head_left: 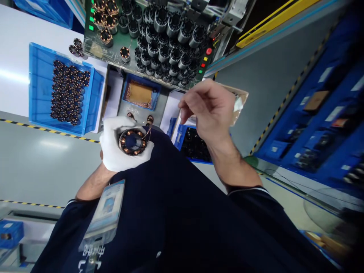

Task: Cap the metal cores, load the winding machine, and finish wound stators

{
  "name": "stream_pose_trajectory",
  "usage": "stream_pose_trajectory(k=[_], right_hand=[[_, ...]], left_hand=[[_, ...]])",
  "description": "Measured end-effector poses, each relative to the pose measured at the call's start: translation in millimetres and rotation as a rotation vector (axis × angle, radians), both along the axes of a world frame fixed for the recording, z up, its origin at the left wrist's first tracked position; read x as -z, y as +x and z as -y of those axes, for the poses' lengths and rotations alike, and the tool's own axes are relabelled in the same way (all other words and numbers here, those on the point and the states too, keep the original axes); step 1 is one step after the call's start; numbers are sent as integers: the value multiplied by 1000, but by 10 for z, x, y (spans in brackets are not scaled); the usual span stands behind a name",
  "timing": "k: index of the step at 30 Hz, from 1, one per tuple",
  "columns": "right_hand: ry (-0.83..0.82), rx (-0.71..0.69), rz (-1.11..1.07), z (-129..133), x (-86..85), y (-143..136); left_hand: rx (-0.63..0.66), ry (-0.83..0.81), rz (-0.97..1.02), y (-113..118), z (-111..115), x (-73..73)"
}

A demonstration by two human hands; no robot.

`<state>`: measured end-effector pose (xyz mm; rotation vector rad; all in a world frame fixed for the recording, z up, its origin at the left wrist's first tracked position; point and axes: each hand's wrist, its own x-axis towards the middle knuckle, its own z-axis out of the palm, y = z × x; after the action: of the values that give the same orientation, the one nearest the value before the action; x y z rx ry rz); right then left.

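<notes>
My left hand [113,155], in a white glove, wraps around a motor stator [123,147] in front of my body. The stator's round open end faces up, with copper windings around a dark centre. Several thin copper wire ends [149,133] stick out at its right side, near the gloved thumb. My bare right hand [212,110] is raised to the right, apart from the stator. Its fingers are curled in with the tips together; whether anything is between them is hidden.
Ahead is a green machine table [113,53] with rows of stators and coloured buttons. A blue bin [95,91] of wound stators stands left. Below the table's edge lies a blue tray [155,100] with copper scraps. A cardboard box [241,94] and a bin of black parts [196,144] are right.
</notes>
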<state>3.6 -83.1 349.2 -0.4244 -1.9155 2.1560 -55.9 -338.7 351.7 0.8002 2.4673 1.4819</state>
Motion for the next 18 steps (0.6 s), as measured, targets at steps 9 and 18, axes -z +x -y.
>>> stream_pose_trajectory(k=[9,18], right_hand=[[-238,-398,137,628,-153,-327],[-219,-464,167,756,-50,-580]], left_hand=[[141,87,4,-263,270,107],[-5,84,-96,-428,379,147]])
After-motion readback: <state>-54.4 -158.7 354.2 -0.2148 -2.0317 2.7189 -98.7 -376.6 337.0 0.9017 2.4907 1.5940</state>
